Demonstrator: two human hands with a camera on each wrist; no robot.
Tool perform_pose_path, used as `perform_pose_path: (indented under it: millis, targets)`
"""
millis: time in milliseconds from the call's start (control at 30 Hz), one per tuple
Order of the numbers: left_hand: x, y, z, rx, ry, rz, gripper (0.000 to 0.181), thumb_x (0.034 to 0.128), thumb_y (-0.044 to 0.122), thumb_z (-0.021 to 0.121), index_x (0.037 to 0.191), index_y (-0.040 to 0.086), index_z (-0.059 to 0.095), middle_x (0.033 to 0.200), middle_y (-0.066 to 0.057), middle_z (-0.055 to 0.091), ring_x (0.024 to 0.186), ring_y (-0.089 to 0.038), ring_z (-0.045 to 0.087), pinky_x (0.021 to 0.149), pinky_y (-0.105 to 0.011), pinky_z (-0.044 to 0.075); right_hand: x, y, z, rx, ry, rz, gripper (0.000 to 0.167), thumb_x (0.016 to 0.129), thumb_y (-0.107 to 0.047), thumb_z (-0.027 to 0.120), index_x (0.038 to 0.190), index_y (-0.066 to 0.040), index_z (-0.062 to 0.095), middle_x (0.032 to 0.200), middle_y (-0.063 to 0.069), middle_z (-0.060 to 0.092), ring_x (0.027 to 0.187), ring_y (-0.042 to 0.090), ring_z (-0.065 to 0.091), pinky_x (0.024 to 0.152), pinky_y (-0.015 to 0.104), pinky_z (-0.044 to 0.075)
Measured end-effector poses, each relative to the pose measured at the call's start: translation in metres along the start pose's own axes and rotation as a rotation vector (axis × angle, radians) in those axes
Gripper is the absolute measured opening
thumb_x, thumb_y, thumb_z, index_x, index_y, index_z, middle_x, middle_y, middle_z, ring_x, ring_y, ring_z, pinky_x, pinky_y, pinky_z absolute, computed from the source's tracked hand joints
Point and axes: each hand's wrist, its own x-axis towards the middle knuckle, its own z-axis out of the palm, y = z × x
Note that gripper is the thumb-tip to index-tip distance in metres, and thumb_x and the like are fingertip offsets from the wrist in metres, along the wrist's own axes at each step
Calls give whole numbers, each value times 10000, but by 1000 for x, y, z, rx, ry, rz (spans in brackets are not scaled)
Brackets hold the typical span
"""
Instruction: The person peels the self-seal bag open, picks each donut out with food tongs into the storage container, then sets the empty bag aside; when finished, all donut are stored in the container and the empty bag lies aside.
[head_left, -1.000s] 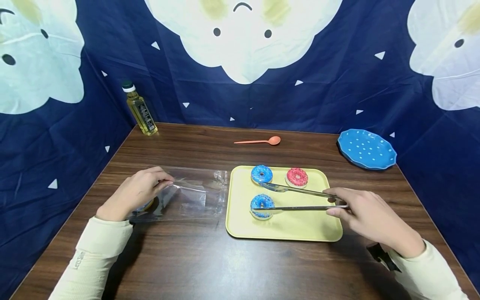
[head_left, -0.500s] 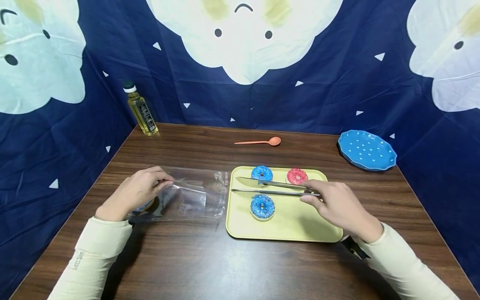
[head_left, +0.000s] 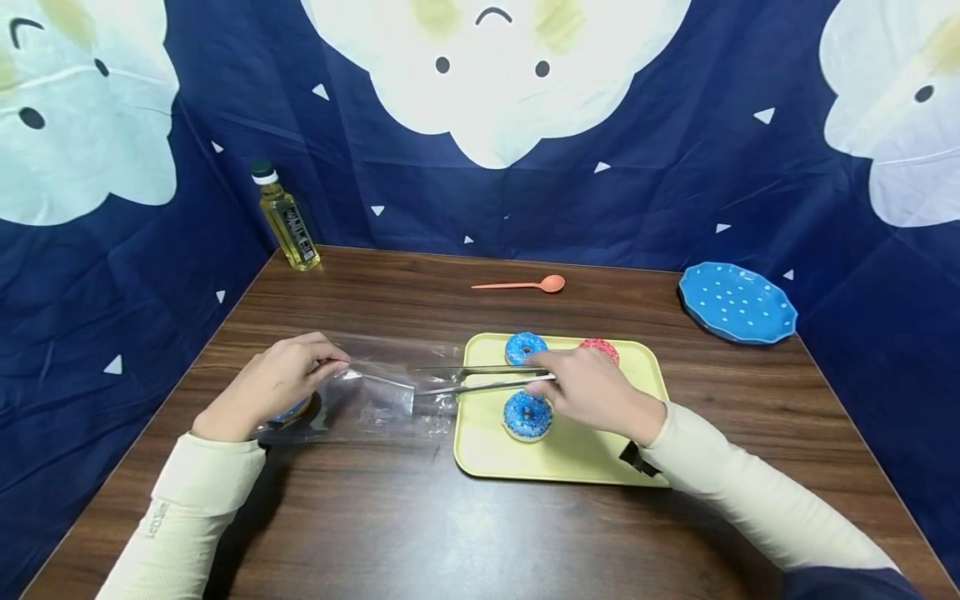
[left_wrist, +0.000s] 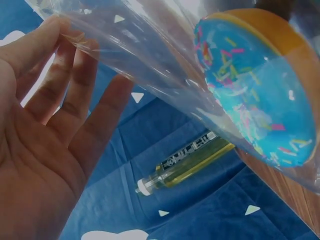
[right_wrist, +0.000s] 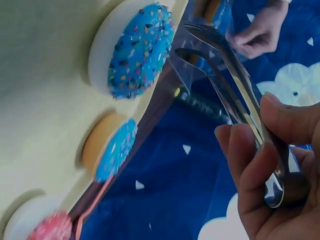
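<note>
My left hand (head_left: 273, 383) pinches the upper layer of a clear plastic bag (head_left: 375, 400) between thumb and fingertips, lifting it off the table. A blue doughnut with sprinkles (left_wrist: 255, 90) lies inside the bag, mostly behind that hand in the head view. Metal tongs (right_wrist: 235, 90) are gripped by my right hand (head_left: 596, 392), their arms slightly apart with nothing between the tips. The tong tips reach left to the bag's right end; whether they are inside it, I cannot tell. Beneath the right hand, a yellow tray (head_left: 480, 454) carries two blue doughnuts (head_left: 527, 417) and a red doughnut (head_left: 603, 348), partly covered.
An orange spoon (head_left: 551, 284) lies behind the tray. At the back left corner stands an oil bottle (head_left: 291, 227). A blue dotted plate (head_left: 738, 304) sits at the back right. Dark blue cloth (head_left: 420, 200) hangs around the table's back and sides.
My right hand has carried the tongs leftward across the tray, from above the doughnuts to the bag's right end. The tong arms have drawn closer together. My left hand stays in place.
</note>
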Motion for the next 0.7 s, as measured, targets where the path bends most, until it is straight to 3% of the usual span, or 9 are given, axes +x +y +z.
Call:
perform_pose_path:
  millis: [100, 300, 433, 700]
  targets:
    - [0, 0, 1, 3, 4, 6, 85, 945, 164, 721, 987, 114, 774, 946, 15, 685, 839, -183, 666, 699, -462, 544, 11, -5, 6, 2, -44, -2, 320, 934, -249, 743, 1158, -23, 716, 1035, 91, 745, 692, 190, 687, 553, 340, 533]
    - [1, -1, 1, 2, 24, 23, 79, 938, 153, 726, 972, 97, 771, 928, 1, 686, 819, -189, 662, 691, -459, 542, 31, -12, 16, 5, -71, -19, 304, 952, -276, 719, 1156, -50, 713, 1029, 60, 735, 843, 207, 703, 677, 407, 570]
    - [0, -2, 1, 1, 24, 14, 84, 940, 157, 725, 974, 94, 769, 928, -4, 688, 838, -206, 674, 703, -475, 546, 43, -15, 26, 19, -62, -55, 282, 947, -268, 724, 1138, -59, 711, 986, 51, 737, 825, 200, 696, 708, 418, 566]
    - [-1, -1, -1, -1, 26, 3, 89, 952, 157, 713, 986, 91, 760, 954, -22, 700, 832, -205, 670, 704, -475, 547, 64, -27, 39, 32, -70, -94, 332, 949, -272, 721, 1180, -35, 693, 1018, 78, 742, 751, 194, 695, 621, 391, 553]
